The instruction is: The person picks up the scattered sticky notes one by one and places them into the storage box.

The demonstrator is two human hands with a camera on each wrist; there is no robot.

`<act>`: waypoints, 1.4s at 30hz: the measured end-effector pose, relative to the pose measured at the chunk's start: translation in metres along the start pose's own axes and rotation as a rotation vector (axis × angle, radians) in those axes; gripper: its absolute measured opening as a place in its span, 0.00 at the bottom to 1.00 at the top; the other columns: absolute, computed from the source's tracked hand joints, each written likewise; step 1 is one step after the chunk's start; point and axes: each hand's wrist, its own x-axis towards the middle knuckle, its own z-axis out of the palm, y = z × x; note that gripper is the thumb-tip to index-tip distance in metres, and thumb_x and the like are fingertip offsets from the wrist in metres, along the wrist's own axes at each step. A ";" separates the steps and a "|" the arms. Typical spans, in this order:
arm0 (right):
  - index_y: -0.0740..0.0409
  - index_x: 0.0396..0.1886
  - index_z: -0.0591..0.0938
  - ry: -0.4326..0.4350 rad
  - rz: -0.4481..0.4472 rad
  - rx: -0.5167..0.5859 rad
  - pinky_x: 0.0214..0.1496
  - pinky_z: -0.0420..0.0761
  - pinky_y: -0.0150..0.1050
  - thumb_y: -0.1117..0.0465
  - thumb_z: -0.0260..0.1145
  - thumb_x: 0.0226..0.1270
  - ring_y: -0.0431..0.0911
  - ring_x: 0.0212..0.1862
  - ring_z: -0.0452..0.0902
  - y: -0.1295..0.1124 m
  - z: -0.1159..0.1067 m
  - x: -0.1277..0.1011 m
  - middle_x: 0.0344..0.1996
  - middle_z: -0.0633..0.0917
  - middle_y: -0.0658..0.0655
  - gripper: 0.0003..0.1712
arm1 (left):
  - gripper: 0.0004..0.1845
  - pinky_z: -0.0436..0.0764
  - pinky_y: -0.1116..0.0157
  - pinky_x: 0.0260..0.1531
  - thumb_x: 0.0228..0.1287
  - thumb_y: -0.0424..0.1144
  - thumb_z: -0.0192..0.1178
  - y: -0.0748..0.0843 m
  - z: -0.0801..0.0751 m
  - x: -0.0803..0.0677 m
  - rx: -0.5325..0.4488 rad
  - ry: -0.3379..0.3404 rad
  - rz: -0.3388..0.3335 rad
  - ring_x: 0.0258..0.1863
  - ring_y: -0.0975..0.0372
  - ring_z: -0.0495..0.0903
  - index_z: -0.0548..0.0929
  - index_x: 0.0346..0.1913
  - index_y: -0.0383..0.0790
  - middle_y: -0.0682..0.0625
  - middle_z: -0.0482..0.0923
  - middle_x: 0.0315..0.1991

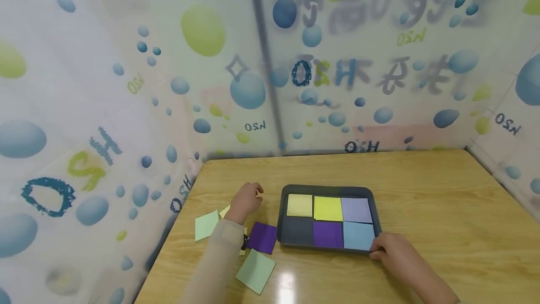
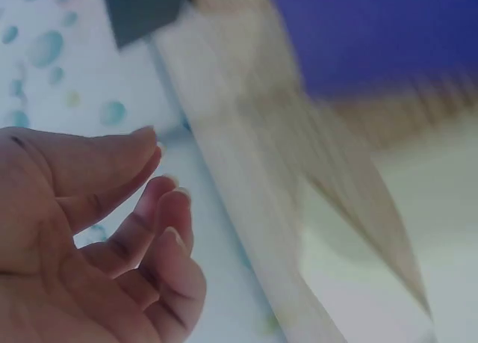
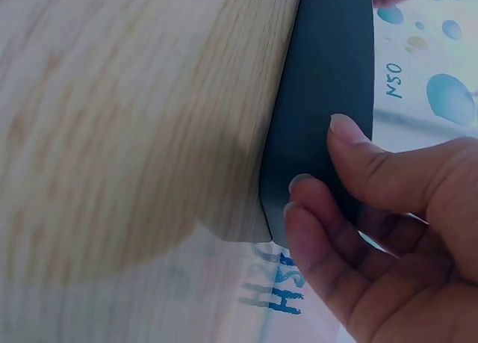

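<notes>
A dark grey tray (image 1: 297,231) holds square paper notes. Its back row runs pale yellow (image 1: 300,205), bright yellow (image 1: 328,209) and lilac (image 1: 356,210); the front row shows dark tray bottom at left, then a purple note (image 1: 328,234) and a light blue one (image 1: 358,236). My right hand (image 1: 394,254) grips the tray's near right corner, thumb at the rim and fingers against the outer wall (image 3: 314,96). Left of the tray, my left hand (image 1: 246,202) hovers with loosely bent fingers and nothing between them. Its thumb and fingertips (image 2: 176,238) stand apart.
Loose notes lie left of the tray: a purple one (image 1: 262,237) and pale green ones (image 1: 255,271), (image 1: 207,225). Yellowish notes are partly hidden under my left arm. The wooden table (image 1: 430,191) meets a patterned curtain (image 1: 320,121) at the back and left.
</notes>
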 end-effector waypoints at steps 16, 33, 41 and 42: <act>0.48 0.22 0.86 0.041 -0.052 0.008 0.33 0.78 0.34 0.66 0.76 0.56 0.36 0.29 0.74 0.004 0.001 -0.002 0.22 0.81 0.43 0.10 | 0.25 0.81 0.51 0.47 0.58 0.31 0.66 -0.070 -0.009 -0.003 0.032 -0.057 -0.159 0.44 0.49 0.77 0.77 0.59 0.27 0.29 0.70 0.56; 0.48 0.21 0.84 0.051 -0.027 -0.002 0.32 0.76 0.34 0.67 0.75 0.57 0.38 0.29 0.71 0.003 0.001 -0.003 0.22 0.78 0.44 0.11 | 0.24 0.79 0.48 0.52 0.57 0.36 0.74 -0.077 -0.006 0.001 0.030 -0.026 -0.227 0.46 0.46 0.77 0.73 0.48 0.26 0.28 0.74 0.49; 0.49 0.21 0.85 0.044 -0.019 0.012 0.33 0.77 0.35 0.68 0.75 0.56 0.38 0.29 0.73 0.003 0.000 -0.002 0.22 0.80 0.45 0.11 | 0.13 0.79 0.51 0.44 0.65 0.30 0.62 -0.074 -0.010 -0.002 0.016 0.025 -0.173 0.39 0.49 0.77 0.72 0.48 0.29 0.33 0.77 0.42; 0.49 0.21 0.85 0.043 -0.019 0.014 0.33 0.77 0.35 0.68 0.75 0.56 0.38 0.29 0.73 0.003 0.000 -0.002 0.22 0.80 0.45 0.11 | 0.12 0.79 0.51 0.43 0.66 0.30 0.59 -0.072 -0.010 -0.002 0.017 0.031 -0.167 0.39 0.49 0.77 0.73 0.48 0.29 0.33 0.78 0.43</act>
